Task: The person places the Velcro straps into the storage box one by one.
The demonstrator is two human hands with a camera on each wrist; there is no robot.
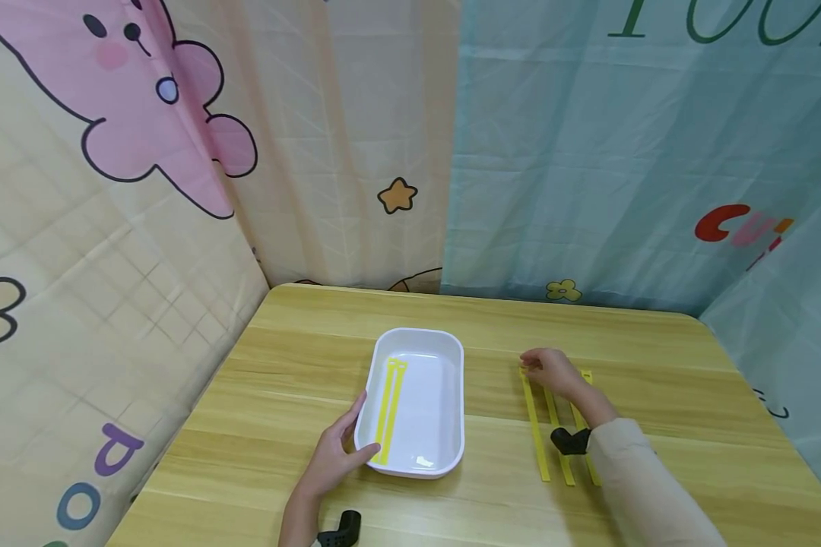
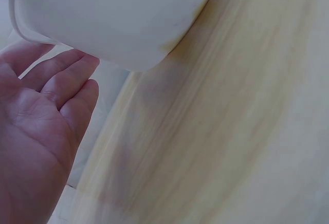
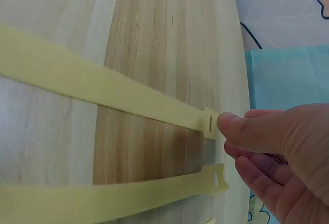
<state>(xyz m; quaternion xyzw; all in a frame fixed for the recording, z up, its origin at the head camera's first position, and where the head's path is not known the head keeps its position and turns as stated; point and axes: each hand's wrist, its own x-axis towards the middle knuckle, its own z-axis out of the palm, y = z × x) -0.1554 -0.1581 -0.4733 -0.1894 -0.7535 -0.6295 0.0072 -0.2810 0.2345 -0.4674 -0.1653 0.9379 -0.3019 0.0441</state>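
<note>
A white rectangular tray (image 1: 429, 410) stands on the table, with two yellow hook-and-loop cable ties (image 1: 394, 410) lying side by side along its left part. My left hand (image 1: 336, 450) holds the tray's near left corner, thumb over the rim and fingers along the outer wall. In the left wrist view those fingers (image 2: 72, 77) lie under the tray's lip. To the right, my right hand (image 1: 554, 374) pinches the slotted far end of the leftmost loose cable tie (image 1: 535, 433) between thumb and forefinger. Beside it lie two more yellow cable ties (image 1: 559, 441), partly hidden by the wrist and sleeve.
The wooden table (image 1: 280, 365) ends at a printed cloth (image 1: 356, 152) hanging behind and at both sides. Black wrist cameras (image 1: 570, 441) sit on both wrists. Bare wood lies between the tray and the loose cable ties.
</note>
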